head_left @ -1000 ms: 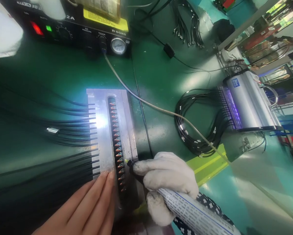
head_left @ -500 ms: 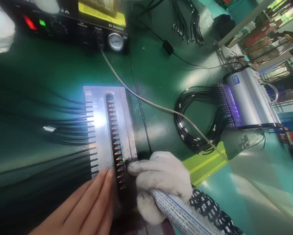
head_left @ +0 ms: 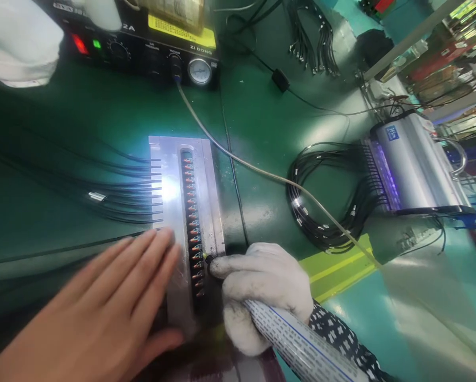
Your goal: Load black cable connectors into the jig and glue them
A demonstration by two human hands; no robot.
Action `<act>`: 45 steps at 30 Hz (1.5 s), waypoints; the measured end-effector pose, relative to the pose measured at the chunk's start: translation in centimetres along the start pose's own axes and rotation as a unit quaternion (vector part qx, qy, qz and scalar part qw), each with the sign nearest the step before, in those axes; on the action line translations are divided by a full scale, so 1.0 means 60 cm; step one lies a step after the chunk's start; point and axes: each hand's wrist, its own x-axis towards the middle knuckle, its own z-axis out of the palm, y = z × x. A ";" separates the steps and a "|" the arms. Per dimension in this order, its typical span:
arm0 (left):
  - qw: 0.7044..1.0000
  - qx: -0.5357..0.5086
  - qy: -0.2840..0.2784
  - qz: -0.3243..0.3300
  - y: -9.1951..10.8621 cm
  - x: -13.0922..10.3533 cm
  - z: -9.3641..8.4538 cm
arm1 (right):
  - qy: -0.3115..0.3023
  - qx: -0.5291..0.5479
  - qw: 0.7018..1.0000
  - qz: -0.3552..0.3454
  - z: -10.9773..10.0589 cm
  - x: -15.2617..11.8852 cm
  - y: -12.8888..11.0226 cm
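Observation:
My left hand, bare, lies flat with fingers stretched out over the left side of a metal fixture. Whether it presses on the metal I cannot tell. In the fixture's long slot sits a row of small copper-coloured cable ends, and their black cables run out to the left. My right hand, in a smudged white glove, is closed around a grey-white printed tube. A dark tip with a yellow-green end sticks out past its forefinger, at the slot's right edge.
A black control box with a gauge stands at the back left. From it a clear hose crosses the green mat. On the right are a coil of black cables and a silver lamp unit glowing violet. White cloth shows at top left.
My left hand has moved up along the fixture, its fingers spreading from a press at the lower left edge. The right hand stays by the slot. The view has shifted slightly.

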 end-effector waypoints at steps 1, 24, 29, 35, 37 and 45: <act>1.000 0.006 0.002 -0.012 -0.002 0.012 -0.003 | 0.006 -0.012 1.000 0.024 0.002 -0.001 -0.009; 0.999 -0.016 -0.025 -0.023 -0.031 0.033 0.010 | 0.005 0.010 1.000 -0.023 0.003 -0.006 0.017; 0.999 -0.014 -0.027 -0.025 -0.033 0.030 0.010 | 0.002 -0.042 0.998 0.057 0.003 -0.002 -0.013; 0.999 -0.021 -0.029 -0.029 -0.030 0.032 0.009 | 0.054 -0.043 0.997 0.038 0.006 0.004 -0.017; 0.999 -0.022 -0.027 -0.028 -0.029 0.031 0.009 | 0.028 -0.033 0.999 0.031 0.006 -0.001 -0.002; 0.999 -0.016 -0.027 -0.022 -0.030 0.033 0.010 | -0.021 -0.032 0.999 0.034 0.005 -0.007 -0.004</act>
